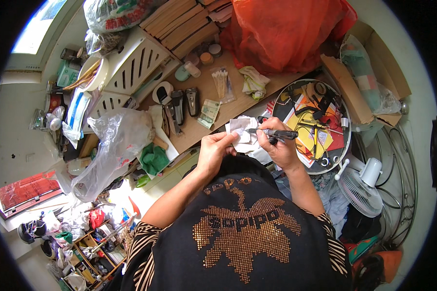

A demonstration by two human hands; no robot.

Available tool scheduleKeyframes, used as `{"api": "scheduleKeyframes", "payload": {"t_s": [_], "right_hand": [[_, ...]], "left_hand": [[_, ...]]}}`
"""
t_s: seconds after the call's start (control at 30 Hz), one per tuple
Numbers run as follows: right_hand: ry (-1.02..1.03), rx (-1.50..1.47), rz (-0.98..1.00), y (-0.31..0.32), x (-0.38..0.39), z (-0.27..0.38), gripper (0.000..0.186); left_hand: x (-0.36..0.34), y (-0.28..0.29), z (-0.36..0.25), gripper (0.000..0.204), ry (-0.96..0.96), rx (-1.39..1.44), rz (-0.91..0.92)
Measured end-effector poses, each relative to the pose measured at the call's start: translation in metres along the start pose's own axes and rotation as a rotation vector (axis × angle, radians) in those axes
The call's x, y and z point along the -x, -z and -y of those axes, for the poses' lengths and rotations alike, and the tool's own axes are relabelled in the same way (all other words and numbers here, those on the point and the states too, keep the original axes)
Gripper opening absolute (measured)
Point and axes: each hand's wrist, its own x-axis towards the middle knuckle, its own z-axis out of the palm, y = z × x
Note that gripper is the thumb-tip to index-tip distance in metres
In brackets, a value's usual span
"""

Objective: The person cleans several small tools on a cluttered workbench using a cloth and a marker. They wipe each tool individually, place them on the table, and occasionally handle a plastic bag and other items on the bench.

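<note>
Left hand [214,151] pinches the white paper [241,132] beside the edge of the tabletop [233,110], apparently steadying it, while the right hand [282,153], grip closed around a black marker [282,134], angles its tip there.

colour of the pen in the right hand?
Mostly black: the pen in the right hand shows best in the head view, the only one.

Your head camera looks from above, steeply down over your shirt [247,194] toward the desk [234,109], wide, with your hands [212,152] quite near.
</note>
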Motion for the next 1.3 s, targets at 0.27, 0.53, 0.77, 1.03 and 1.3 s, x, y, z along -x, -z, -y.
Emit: {"api": "scheduleKeyframes", "payload": {"t_s": [0.27,0.53,0.77,1.03,1.3], "right_hand": [[-0.001,0.002,-0.083,-0.005,-0.005,0.01,0.012],[0.096,0.094,0.065,-0.004,-0.013,0.015,0.014],[0.07,0.086,0.091,0.001,-0.01,0.014,0.013],[0.067,0.125,0.108,0.004,-0.009,0.013,0.011],[-0.047,0.02,-0.077,0.006,-0.003,0.007,0.008]], "left_hand": [[0.0,-0.002,-0.003,0.021,0.02,0.048,-0.014],[0.002,0.001,-0.001,0.023,0.025,0.056,0.01],[0.001,0.001,0.001,0.023,0.044,0.076,0.014],[0.001,0.003,0.001,0.021,0.065,0.098,0.03],[-0.001,0.005,-0.003,0.02,0.04,0.139,0.012]]}}
